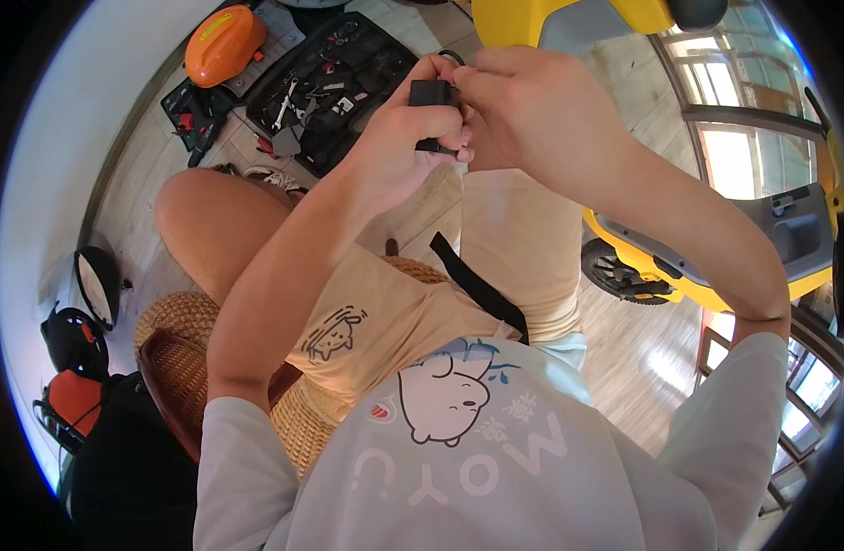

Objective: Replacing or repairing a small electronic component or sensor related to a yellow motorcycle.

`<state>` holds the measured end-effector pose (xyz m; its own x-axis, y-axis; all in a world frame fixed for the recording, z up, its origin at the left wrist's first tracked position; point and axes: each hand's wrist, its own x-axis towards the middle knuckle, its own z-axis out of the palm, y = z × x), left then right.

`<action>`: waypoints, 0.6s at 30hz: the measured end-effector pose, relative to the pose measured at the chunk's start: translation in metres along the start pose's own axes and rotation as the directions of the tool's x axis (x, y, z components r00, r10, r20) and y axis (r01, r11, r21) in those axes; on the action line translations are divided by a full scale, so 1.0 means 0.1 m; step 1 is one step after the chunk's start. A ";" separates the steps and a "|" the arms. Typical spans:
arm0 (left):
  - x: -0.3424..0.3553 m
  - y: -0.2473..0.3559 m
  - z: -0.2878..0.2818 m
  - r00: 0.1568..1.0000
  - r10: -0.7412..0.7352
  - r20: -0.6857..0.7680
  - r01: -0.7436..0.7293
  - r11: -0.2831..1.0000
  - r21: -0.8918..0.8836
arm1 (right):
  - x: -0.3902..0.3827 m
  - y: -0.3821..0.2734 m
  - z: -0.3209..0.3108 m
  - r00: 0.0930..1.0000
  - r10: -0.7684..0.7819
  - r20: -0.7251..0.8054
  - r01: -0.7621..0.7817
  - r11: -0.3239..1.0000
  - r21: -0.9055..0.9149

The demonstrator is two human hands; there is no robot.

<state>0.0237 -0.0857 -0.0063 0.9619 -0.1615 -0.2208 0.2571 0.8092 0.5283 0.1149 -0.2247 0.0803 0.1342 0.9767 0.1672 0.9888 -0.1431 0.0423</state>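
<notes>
Nearest the camera, at 6 o'clock, my pale grey shirt (495,459) with a cartoon bear print; above it my tan shorts (413,303), crossed by a black strap (477,285) that runs from centre toward 5 o'clock; at 8 o'clock, the woven wicker seat (178,317) under me, with a dark brown rim.

My forearms rise from the lower edge and meet at 12 o'clock; my left hand (399,151) is closed around a small black block-shaped part (431,95), thumb and fingers pressed to its sides, so the part sits upright in the grip; my right hand (523,101) comes in from 1 o'clock, its fingertips pinched narrow at the part's top edge, touching it; what they pinch there is too small to tell; a thin dark loop shows just above the part.

Beyond the hands, at 11 o'clock on the wooden floor, an open black tool case (335,87) with wrenches and small parts inside; beside it, farther toward 10 o'clock, an orange helmet (223,44); at 12 to 1 o'clock, a yellow scooter body (569,20); at 3 o'clock, a second yellow scooter (715,275) with a dark wheel, well apart from my hands.
</notes>
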 end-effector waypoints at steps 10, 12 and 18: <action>0.05 -0.08 0.00 0.986 0.050 0.159 -0.045 0.998 -0.034 | -0.04 0.03 -0.26 0.785 0.460 0.415 -0.593 0.363 0.719; 0.07 -0.11 -0.01 0.982 0.086 0.167 -0.111 0.983 0.144 | -0.06 0.08 -0.28 0.716 0.454 0.530 -0.652 0.165 0.740; 0.07 -0.16 -0.03 0.980 0.112 0.162 -0.141 0.973 0.181 | -0.02 0.04 -0.38 0.570 0.423 0.705 -0.803 0.106 0.586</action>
<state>0.0259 -0.0976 -0.0190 0.9869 -0.1596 -0.0245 0.1317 0.7083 0.6935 0.1163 -0.2331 0.1179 0.5404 0.6087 -0.5809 0.0354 -0.7063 -0.7071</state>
